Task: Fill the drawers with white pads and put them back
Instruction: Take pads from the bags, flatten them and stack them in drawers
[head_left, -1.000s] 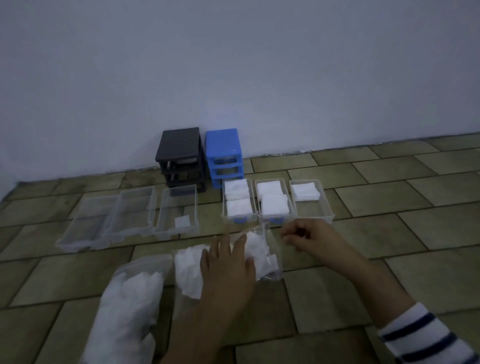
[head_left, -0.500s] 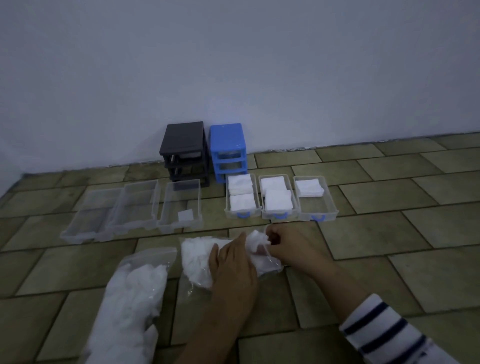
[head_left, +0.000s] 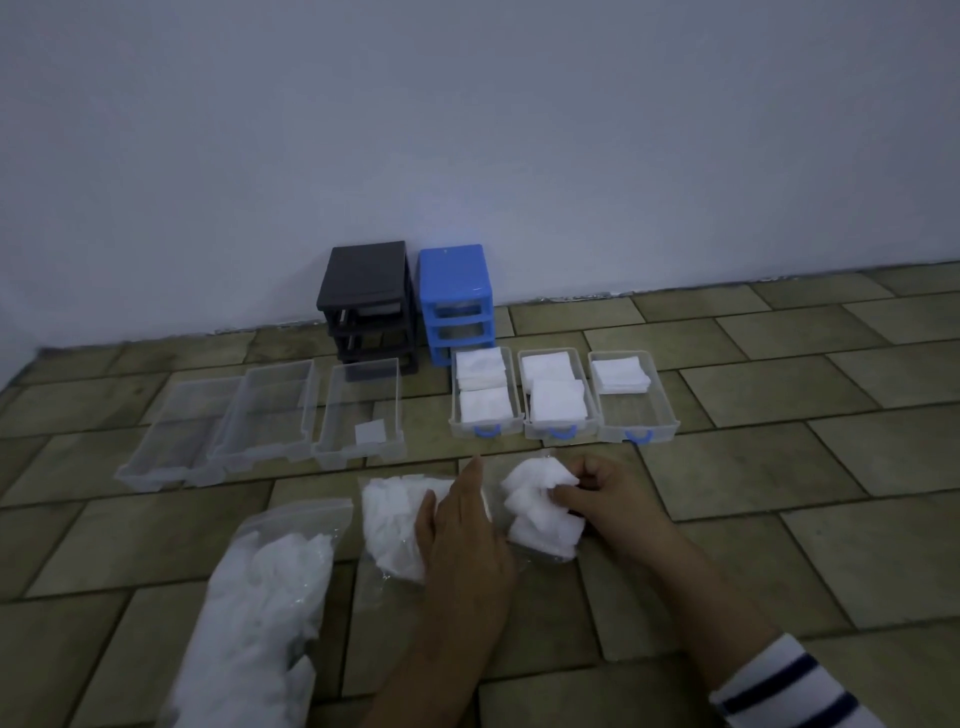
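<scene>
On the tiled floor a clear plastic bag (head_left: 395, 525) of white pads lies in front of me. My left hand (head_left: 465, 540) rests flat on it, fingers straight. My right hand (head_left: 602, 493) pinches a bunch of white pads (head_left: 535, 506) at the bag's open right end. Three clear drawers with blue handles stand beyond: the left one (head_left: 485, 397) and the middle one (head_left: 556, 397) hold two stacks each, the right one (head_left: 636, 397) holds one stack at its far end. Three clear drawers (head_left: 260, 415) stand to the left; the rightmost holds a single pad (head_left: 370, 431).
A black drawer frame (head_left: 369, 306) and a blue drawer frame (head_left: 456, 301) stand with open slots against the white wall. A second, fuller bag of pads (head_left: 260, 613) lies at the lower left. Bare tiles stretch to the right.
My right hand has come back from near the blue-handled drawers to the bag's mouth and taken hold of a bunch of pads. My left hand stays on the bag.
</scene>
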